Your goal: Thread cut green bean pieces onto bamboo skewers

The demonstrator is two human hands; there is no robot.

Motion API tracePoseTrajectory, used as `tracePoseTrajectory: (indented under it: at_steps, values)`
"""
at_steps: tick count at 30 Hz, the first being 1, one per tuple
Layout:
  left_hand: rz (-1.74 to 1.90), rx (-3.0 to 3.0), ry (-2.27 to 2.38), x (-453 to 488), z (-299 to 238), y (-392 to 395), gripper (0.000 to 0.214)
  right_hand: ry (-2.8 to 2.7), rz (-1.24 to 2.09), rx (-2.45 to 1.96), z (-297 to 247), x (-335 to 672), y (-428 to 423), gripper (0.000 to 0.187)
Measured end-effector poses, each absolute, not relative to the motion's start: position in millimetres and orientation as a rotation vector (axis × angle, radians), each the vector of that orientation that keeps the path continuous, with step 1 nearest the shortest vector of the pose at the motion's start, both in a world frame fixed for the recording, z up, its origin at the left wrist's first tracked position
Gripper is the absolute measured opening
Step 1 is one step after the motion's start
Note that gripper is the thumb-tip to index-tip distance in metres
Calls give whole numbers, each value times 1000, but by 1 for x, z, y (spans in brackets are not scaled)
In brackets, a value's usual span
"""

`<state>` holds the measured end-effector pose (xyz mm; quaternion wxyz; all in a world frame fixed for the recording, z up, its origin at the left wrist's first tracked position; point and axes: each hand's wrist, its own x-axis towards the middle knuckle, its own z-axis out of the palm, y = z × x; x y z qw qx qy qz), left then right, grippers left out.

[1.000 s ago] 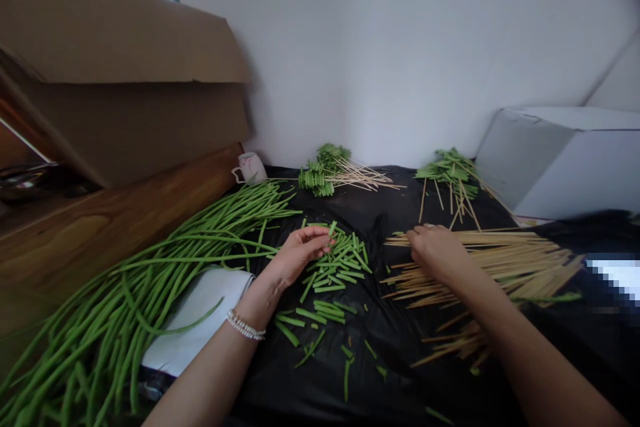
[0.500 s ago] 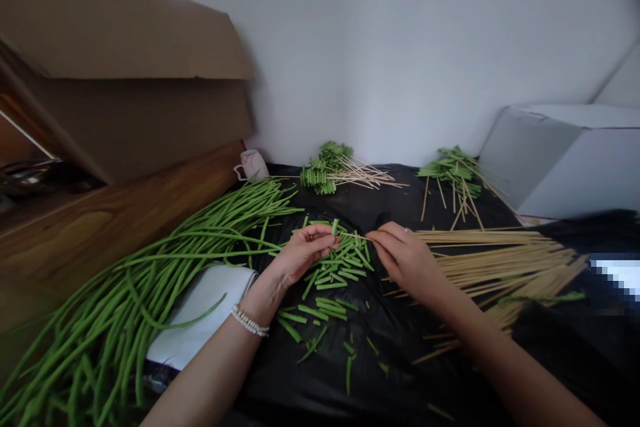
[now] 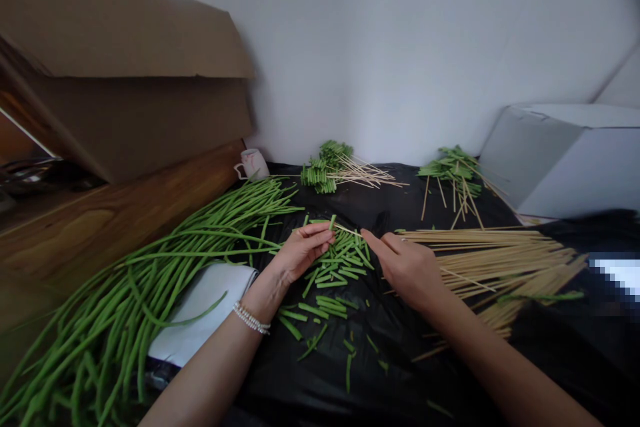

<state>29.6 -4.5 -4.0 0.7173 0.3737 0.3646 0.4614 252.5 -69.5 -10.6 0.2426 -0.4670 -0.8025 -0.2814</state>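
My left hand [image 3: 311,245] pinches a short cut piece of green long bean [image 3: 333,221], held upright between thumb and fingers. A thin wooden skewer [image 3: 349,229] runs from that piece to my right hand [image 3: 404,265], whose fingers are closed on it. Whether the tip goes right through the bean I cannot tell. Below the hands lies a loose heap of cut bean pieces [image 3: 341,273] on black plastic sheeting [image 3: 400,360]. Just right of my right hand, many bare skewers [image 3: 490,250] are spread in a fan.
Whole long beans [image 3: 165,280] cover the left side, partly over a white packet [image 3: 195,313]. Behind are skewered bean pieces [image 3: 320,175], another skewered pile [image 3: 453,170] and a mug [image 3: 254,164]. A cardboard box [image 3: 130,100] stands left, a white box [image 3: 565,153] right.
My right hand has turned and shifted slightly right, its index finger now stretched along the skewer. My left hand has moved a touch left with the bean piece.
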Motion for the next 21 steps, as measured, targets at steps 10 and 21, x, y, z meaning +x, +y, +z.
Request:
tracePoseTrajectory:
  at_steps: [10, 21]
  values:
    - [1035, 818, 794, 31, -2, -6, 31, -2213, -724, -1301, -11, 248, -71, 37]
    - [1043, 873, 802, 32, -2, -7, 28, -2217, -742, -1357, -12, 246, -72, 37]
